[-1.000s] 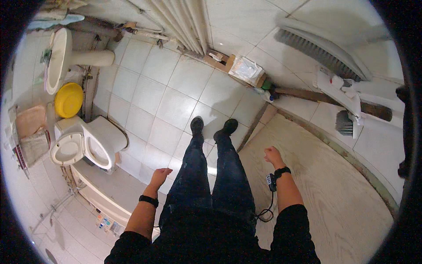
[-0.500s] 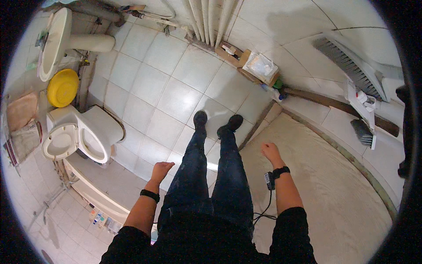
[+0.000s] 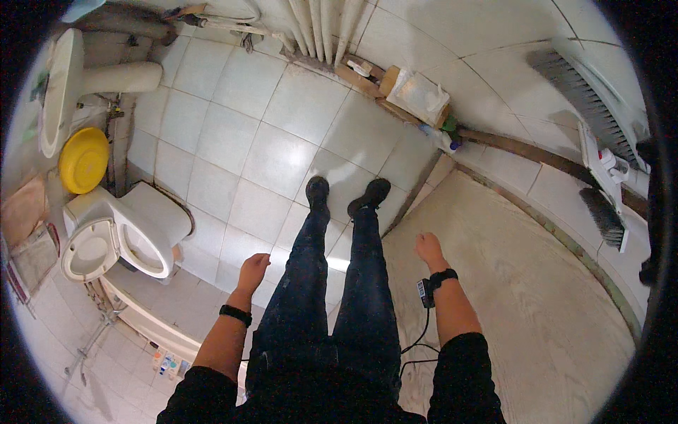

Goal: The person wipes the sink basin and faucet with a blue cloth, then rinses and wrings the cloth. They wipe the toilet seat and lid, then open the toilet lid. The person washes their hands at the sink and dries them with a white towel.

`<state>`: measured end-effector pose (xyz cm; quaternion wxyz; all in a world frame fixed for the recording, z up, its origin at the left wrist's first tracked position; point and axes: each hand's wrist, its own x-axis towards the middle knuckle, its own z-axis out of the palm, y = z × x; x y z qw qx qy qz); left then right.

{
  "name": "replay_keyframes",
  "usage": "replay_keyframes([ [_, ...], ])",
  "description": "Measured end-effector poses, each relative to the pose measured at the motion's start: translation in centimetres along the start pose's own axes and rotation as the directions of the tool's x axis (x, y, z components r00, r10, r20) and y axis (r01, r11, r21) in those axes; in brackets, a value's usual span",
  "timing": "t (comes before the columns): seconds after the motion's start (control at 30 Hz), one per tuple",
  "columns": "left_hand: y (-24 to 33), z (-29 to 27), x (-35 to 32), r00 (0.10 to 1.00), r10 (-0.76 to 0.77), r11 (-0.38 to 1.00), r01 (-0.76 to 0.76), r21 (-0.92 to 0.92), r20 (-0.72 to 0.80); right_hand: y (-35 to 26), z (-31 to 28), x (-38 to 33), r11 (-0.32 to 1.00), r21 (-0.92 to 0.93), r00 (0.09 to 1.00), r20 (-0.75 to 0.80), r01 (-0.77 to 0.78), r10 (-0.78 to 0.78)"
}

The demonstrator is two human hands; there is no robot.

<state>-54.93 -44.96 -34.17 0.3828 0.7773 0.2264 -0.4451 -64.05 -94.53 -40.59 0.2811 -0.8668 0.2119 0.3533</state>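
Looking straight down at a tiled bathroom floor [image 3: 275, 155], the person standing with both arms hanging at their sides. The left hand [image 3: 252, 271] hangs loose beside the left thigh, fingers gently curled, nothing in it. The right hand [image 3: 428, 249] is the same story — relaxed, half-curled, empty — with a black wristband [image 3: 443, 277] and a small device clipped at the wrist, a thin cable trailing down from it.

Nearest thing to the left hand is the toilet [image 3: 116, 237], off to the person's left, seat down, lid raised — near, but well apart from the fingers. That one reads as heavy, rigid ceramic, smooth and likely slick; the seat and lid look like hard plastic, light on their hinge, best taken by the front rim. Beyond it the yellow basin [image 3: 83, 160] leans by the white pedestal washbasin [image 3: 67, 85]: thin plastic by the look of it, light, a little flexible, easy to grip at its lip.

On the right, the hand hangs over a pale wood-grain panel [image 3: 522, 283] — probably stiff and flat, awkward to lift except by an edge. Farther right a long-bristled brush [image 3: 604, 215] lies by the wall, well out of reach; its handle would be the place to hold.
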Motion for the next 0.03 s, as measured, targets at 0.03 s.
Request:
replay_keyframes([
  [0.03,0.58,0.08,0.15,1.0,-0.029,0.999,0.028,0.027,0.012,0.03,-0.02,-0.49,0.998,0.002,0.997,-0.043,0.066,-0.066],
])
